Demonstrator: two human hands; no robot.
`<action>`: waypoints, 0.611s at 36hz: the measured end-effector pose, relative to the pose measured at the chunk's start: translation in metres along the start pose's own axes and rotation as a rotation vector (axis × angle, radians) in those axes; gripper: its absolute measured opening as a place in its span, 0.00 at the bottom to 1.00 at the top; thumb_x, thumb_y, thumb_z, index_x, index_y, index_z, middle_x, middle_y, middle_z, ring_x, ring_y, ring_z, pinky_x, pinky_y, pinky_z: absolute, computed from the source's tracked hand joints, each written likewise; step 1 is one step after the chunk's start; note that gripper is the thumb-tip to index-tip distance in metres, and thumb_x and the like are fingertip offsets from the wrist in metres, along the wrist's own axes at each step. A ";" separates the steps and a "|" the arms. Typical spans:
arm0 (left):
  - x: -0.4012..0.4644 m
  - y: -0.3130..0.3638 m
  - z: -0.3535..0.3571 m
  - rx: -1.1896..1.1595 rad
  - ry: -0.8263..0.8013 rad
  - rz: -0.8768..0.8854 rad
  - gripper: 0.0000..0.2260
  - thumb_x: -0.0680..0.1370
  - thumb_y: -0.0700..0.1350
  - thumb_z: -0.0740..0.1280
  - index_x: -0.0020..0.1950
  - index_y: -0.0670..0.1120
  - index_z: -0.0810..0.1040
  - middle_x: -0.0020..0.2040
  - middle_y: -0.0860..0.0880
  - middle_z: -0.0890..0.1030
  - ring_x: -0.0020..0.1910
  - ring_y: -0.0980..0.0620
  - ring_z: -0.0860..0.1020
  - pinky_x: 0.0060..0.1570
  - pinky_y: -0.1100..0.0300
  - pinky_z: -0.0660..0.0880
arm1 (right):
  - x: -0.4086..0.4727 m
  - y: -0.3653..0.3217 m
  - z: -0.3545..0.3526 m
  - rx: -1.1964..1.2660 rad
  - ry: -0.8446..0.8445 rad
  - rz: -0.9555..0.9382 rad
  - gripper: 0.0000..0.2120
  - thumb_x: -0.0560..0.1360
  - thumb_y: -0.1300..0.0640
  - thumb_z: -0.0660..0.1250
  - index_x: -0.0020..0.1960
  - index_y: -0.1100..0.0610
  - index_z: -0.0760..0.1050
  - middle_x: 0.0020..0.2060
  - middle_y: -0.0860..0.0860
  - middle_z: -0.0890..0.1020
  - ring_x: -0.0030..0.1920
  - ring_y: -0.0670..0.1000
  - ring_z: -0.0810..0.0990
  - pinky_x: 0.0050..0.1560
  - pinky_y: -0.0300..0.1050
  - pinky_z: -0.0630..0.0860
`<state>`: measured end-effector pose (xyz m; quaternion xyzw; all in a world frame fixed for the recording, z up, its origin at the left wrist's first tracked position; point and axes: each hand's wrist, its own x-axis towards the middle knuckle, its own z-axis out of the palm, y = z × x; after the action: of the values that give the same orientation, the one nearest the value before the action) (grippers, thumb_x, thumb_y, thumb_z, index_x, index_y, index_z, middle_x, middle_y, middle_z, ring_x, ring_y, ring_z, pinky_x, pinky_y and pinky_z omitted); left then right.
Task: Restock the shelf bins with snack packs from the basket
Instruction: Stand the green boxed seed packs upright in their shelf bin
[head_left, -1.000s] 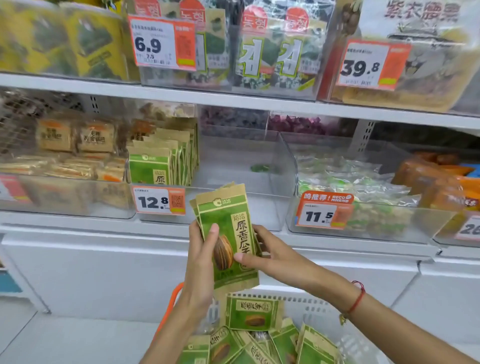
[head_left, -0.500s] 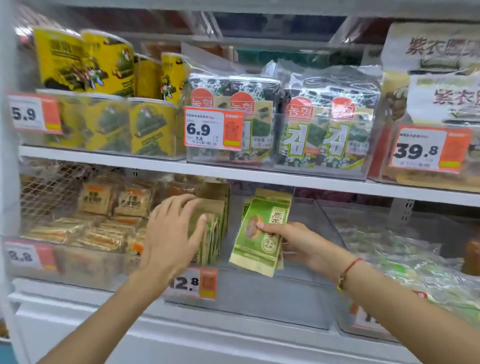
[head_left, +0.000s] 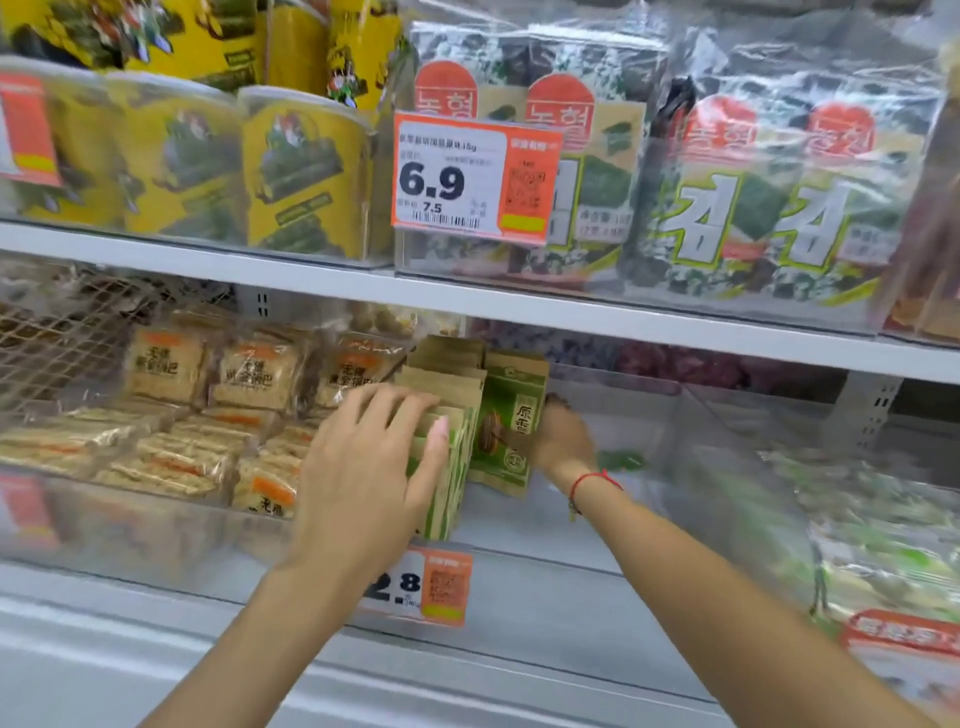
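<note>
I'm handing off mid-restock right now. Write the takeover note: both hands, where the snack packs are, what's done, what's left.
Left hand: fingers straight, pressing the row of green sunflower seed packs standing upright in the clear bin, keeping them to the left.
Right hand: inside the same bin, gripping a small stack of green seed packs, held upright against the right of the row.
Done: this stack is brought into the bin.
Left: release it squarely against the row, then fetch more; the bin's right part is bare. The basket is out of view.
</note>
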<state>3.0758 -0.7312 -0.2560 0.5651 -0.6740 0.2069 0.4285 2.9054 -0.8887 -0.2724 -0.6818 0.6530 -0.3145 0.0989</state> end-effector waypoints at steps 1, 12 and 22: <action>0.000 0.000 0.000 0.004 0.005 0.003 0.19 0.80 0.53 0.51 0.55 0.47 0.79 0.52 0.52 0.79 0.55 0.51 0.73 0.50 0.55 0.73 | -0.002 0.001 0.001 -0.032 0.036 -0.020 0.29 0.69 0.36 0.70 0.58 0.57 0.72 0.53 0.55 0.79 0.51 0.58 0.79 0.41 0.45 0.72; -0.001 0.002 0.002 -0.028 0.041 -0.012 0.18 0.80 0.53 0.53 0.55 0.47 0.79 0.52 0.52 0.79 0.56 0.52 0.73 0.45 0.57 0.74 | -0.008 -0.006 0.002 0.030 -0.020 0.028 0.28 0.70 0.54 0.75 0.61 0.62 0.64 0.57 0.60 0.77 0.57 0.63 0.77 0.47 0.49 0.73; -0.001 0.004 0.002 -0.013 0.050 -0.014 0.18 0.80 0.53 0.53 0.54 0.47 0.78 0.52 0.52 0.79 0.56 0.52 0.72 0.44 0.59 0.73 | -0.004 -0.001 0.000 0.034 -0.005 0.035 0.20 0.74 0.57 0.70 0.58 0.63 0.64 0.55 0.61 0.79 0.55 0.62 0.78 0.46 0.49 0.72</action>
<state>3.0717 -0.7311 -0.2571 0.5617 -0.6603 0.2138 0.4503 2.9058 -0.8848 -0.2731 -0.6694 0.6591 -0.3221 0.1172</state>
